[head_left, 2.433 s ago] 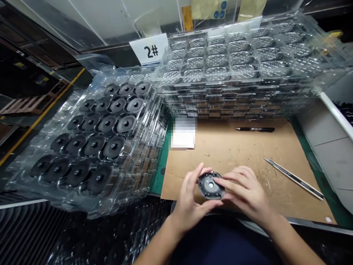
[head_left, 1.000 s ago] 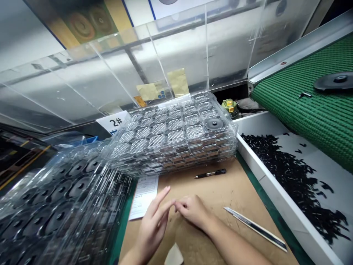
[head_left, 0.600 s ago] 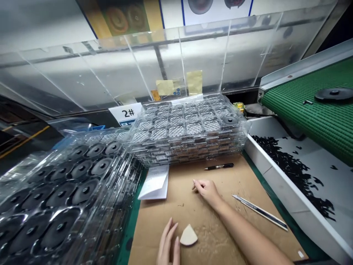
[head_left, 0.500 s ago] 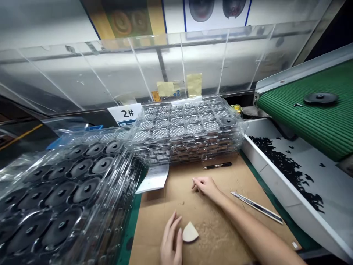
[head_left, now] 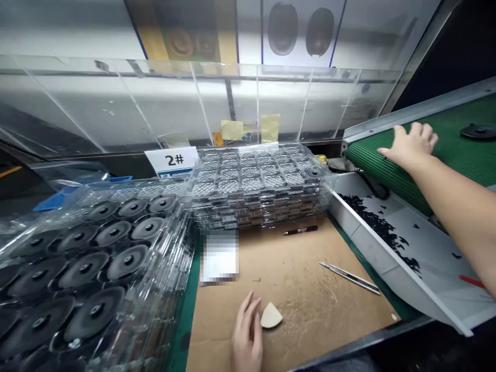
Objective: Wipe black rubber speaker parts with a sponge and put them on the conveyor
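My right hand [head_left: 411,144] is stretched out over the green ribbed conveyor belt [head_left: 445,155] at the right, palm down, fingers apart and nothing in it. A black round disc [head_left: 478,131] lies on the belt a little beyond its fingertips. My left hand [head_left: 247,336] rests flat on the brown cardboard sheet [head_left: 306,279] near the front edge, fingers straight, beside a small beige wedge-shaped piece [head_left: 270,316]. One black disc [head_left: 313,172] sits in the right end of the top clear tray [head_left: 251,175].
A stack of clear trays [head_left: 96,258] holding several black discs fills the left. A pen [head_left: 300,230] and a thin blade tool [head_left: 351,277] lie on the cardboard. A white trough [head_left: 387,248] with black scraps runs along the right. A "2#" sign [head_left: 172,160] stands behind.
My right hand has left the cardboard and reached up right onto the green belt. The left hand stays by the beige wedge. The disc on the belt has travelled right.
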{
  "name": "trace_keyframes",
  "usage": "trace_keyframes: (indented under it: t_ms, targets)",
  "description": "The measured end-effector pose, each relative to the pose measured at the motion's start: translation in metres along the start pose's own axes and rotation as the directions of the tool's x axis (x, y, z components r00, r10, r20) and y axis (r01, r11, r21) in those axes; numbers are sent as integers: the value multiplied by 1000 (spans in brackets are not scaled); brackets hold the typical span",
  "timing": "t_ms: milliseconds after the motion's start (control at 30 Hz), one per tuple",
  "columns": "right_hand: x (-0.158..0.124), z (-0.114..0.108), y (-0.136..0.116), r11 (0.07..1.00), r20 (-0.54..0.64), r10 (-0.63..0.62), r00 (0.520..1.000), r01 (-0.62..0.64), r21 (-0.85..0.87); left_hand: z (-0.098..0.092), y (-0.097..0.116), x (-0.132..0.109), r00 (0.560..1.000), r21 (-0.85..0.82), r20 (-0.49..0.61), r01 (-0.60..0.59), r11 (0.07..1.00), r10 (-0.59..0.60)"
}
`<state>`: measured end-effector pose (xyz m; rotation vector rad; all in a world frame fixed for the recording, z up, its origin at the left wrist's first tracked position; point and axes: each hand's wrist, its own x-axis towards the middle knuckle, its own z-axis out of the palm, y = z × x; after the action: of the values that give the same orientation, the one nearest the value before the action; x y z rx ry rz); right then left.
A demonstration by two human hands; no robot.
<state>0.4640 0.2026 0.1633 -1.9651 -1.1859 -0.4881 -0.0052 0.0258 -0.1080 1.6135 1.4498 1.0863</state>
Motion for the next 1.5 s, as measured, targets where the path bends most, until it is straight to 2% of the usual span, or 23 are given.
trace_keyframes:
  t_ms: [100,200,333,400,433,500,533,567,600,667,700,733,767,833,933,1000,1067,1133,1233,1300,1333,1400,1500]
  targets:
    - [2,7,30,994,-16,104,994,-104,-19,-1,-3,-3,1000,-15,-10,-8,1000,8]
    - [-6,7,35,993,-80,119,990,-119,2,-2,-6,-4,1000,-82,2,22,996,-22]
    - [-32,-8,-6,996,-143,-1,990,14,93,-9,5,2,984,-272,9,176,946,-180]
    - [-66,-22,-41,974,-46,-161,986,166,155,-13,22,9,950,-441,48,296,847,-307]
    - [-89,-29,-59,934,98,-302,948,274,228,-14,33,14,928,-543,97,352,762,-360]
    - [-146,-41,-93,825,329,-540,775,411,387,-14,59,22,871,-730,262,460,505,-415]
    - [-176,-46,-107,762,406,-635,658,443,473,-12,72,25,829,-777,396,531,337,-394]
    - [-206,-49,-119,653,464,-752,469,428,625,-10,83,28,773,-775,533,609,168,-342]
    - [-233,-50,-128,579,478,-813,332,382,720,-7,92,29,705,-727,656,687,28,-270]
    - [-278,-49,-138,503,470,-864,179,330,799,-1,104,29,597,-621,783,767,-163,-172]
    - [-296,-48,-139,506,484,-862,154,328,798,1,106,27,557,-579,815,783,-226,-161]
    - [-311,-45,-138,533,512,-845,156,337,776,3,107,25,526,-555,832,786,-274,-175]
    - [-324,-43,-135,576,549,-815,184,346,740,4,106,23,501,-542,840,782,-307,-206]
    - [-346,-36,-128,680,614,-733,293,338,650,3,106,18,473,-557,827,758,-339,-302]
    - [-371,-26,-121,766,639,-637,431,262,587,-1,107,13,509,-638,760,701,-318,-404]
    - [-379,-22,-120,776,643,-613,459,196,600,-5,106,11,557,-676,728,681,-282,-400]
    - [-378,-22,-124,769,664,-607,436,110,630,-11,101,9,591,-681,726,687,-252,-351]
    - [-370,-24,-129,752,701,-611,368,-6,659,-18,91,5,602,-646,763,727,-233,-238]
    - [-357,-26,-136,719,741,-636,217,-183,671,-31,71,-2,544,-538,839,822,-189,-22]
    - [-353,-24,-138,693,728,-673,129,-234,682,-38,61,-8,522,-513,853,839,-179,6]
    - [-354,-21,-137,689,723,-683,103,-234,685,-41,58,-10,539,-534,842,823,-196,-26]
    - [-359,-10,-131,724,749,-652,117,-198,661,-45,56,-14,605,-623,781,742,-247,-156]
    - [-378,11,-117,877,852,-443,277,-64,477,-50,58,-16,646,-741,671,604,-293,-364]
